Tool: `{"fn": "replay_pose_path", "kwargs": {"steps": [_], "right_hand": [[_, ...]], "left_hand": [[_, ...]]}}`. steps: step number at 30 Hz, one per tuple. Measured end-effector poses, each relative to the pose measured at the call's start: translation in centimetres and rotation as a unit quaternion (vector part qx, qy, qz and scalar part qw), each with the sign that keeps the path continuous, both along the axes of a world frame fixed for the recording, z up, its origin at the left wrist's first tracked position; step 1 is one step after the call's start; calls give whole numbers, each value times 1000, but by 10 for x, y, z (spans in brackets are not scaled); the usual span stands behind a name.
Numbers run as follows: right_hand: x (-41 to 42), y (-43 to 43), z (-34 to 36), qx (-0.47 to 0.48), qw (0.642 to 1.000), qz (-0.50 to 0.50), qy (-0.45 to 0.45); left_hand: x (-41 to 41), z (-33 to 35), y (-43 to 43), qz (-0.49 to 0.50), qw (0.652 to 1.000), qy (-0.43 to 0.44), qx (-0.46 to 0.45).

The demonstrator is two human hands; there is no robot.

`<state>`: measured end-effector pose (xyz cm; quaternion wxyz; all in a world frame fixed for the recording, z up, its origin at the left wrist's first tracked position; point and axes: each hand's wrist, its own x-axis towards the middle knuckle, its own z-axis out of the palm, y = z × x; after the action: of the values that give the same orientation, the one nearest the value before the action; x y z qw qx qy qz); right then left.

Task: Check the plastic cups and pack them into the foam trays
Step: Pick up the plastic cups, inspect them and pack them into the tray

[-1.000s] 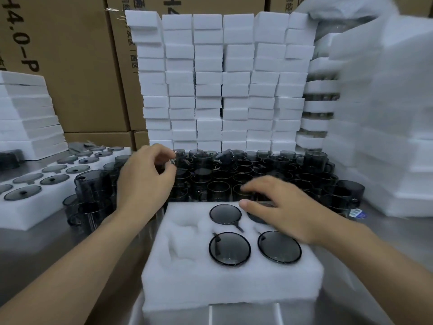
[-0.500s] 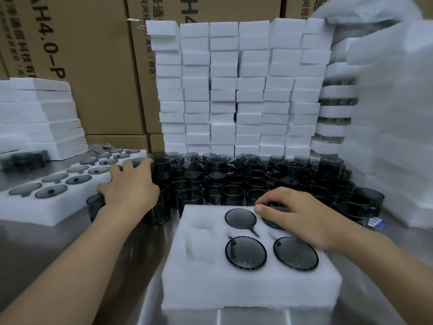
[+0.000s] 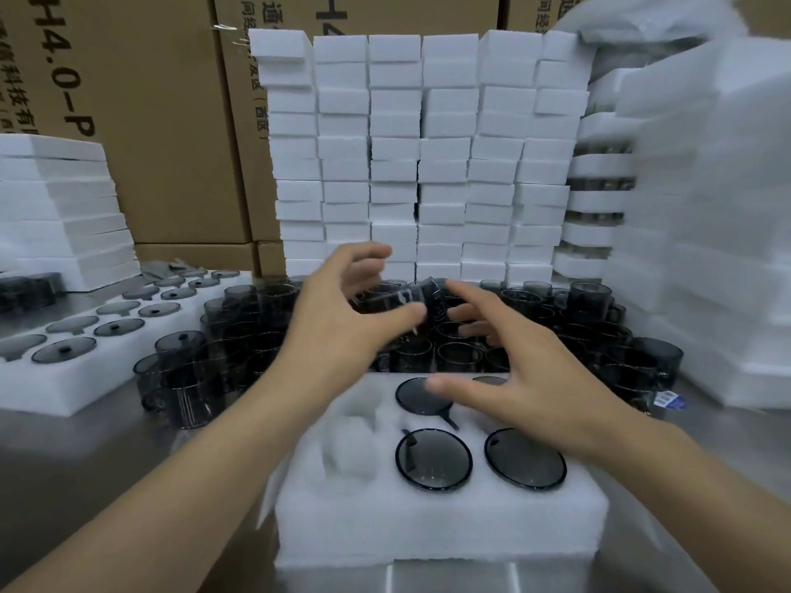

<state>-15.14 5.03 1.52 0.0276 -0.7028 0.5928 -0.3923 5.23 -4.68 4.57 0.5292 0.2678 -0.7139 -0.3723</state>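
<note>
- Smoky grey see-through plastic cup (image 3: pixel 411 295): pinched between the thumb and fingers of the left hand (image 3: pixel 342 323), lifted above the crowd of loose dark cups (image 3: pixel 453 357).
- Right hand (image 3: pixel 526 378): fingers spread, grasping nothing, just beside the cup, over the white foam tray (image 3: pixel 428 520).
- Four packed cups (image 3: pixel 433 459) sit in the tray's pockets.

The white foam tray (image 3: pixel 441 520) lies in front; dark packed cups (image 3: pixel 433 459) fill its right holes; loose cups (image 3: pixel 454 356) crowd behind it; the left hand (image 3: pixel 338 323) holds one lifted cup (image 3: pixel 400 298) above.
</note>
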Motion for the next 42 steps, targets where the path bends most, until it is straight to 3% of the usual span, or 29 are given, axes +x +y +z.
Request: {"fn": "replay_pose_path", "kwargs": {"steps": [5,9,12,24,33,42], "right_hand": [[5,-2,-1,-63,998,13,12],[7,-2,0,-126,992,17,24],[7,-3,1,-175,984,19,28],[3,-7,0,-251,965,27,72],[5,-7,-1,-283,957,-15,64],[13,0,2,-226,974,-16,26]], "left_hand": [[-14,-11,14,-60,997,-37,10],[-9,-7,9,-122,992,-19,28],[-6,-3,7,-151,987,-51,0],[-8,-10,18,-4,980,-23,-200],[-6,-8,21,46,969,32,-241],[-7,-14,19,55,984,-52,-163]]}}
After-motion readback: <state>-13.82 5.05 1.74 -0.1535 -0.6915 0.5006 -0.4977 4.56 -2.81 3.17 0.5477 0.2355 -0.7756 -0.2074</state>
